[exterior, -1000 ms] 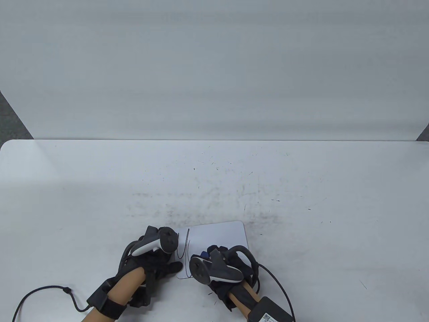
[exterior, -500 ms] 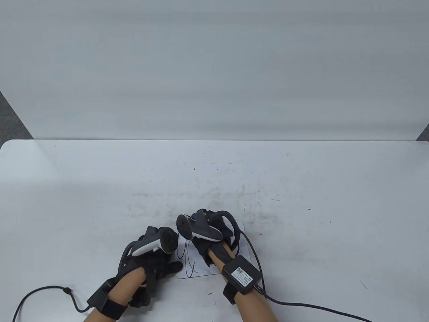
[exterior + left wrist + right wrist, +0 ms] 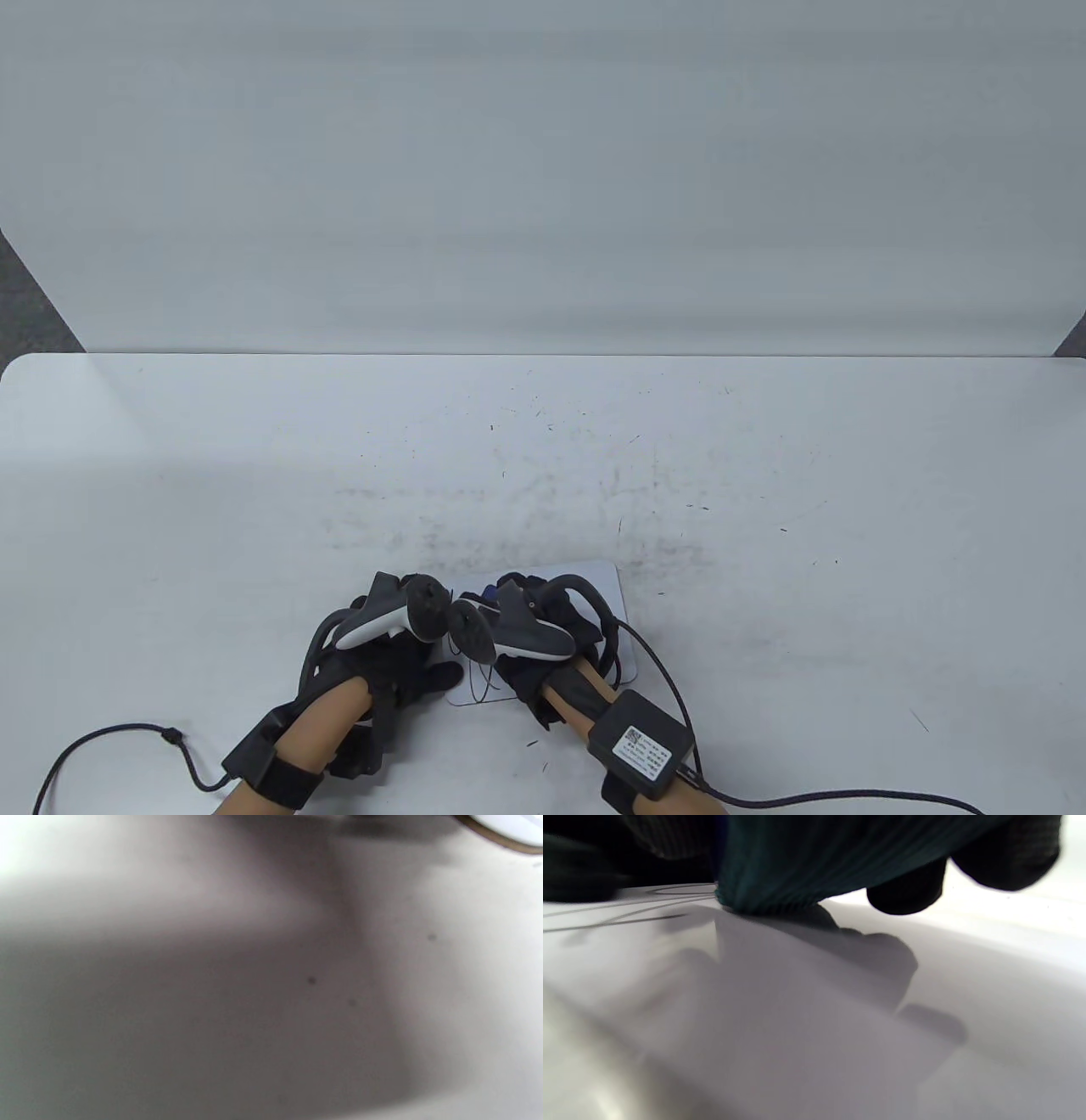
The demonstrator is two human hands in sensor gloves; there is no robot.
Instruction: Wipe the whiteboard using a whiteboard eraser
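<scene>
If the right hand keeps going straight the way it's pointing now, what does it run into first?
Probably the left hand: the right hand, pressing the eraser onto the whiteboard, points toward it, though depth is unclear.

A small white rectangular whiteboard with rounded corners [image 3: 612, 607] lies flat on the scuffed white table [image 3: 764, 475], near its front edge. The left hand in a black sensor glove [image 3: 399, 671] rests at the whiteboard's left edge, thumb touching its lower-left corner. The right hand in a black sensor glove [image 3: 543, 632] lies over the whiteboard's middle; a bit of blue [image 3: 489, 592] shows at its fingers. Black marker loops [image 3: 484, 679] remain on the whiteboard's lower-left part.
</scene>
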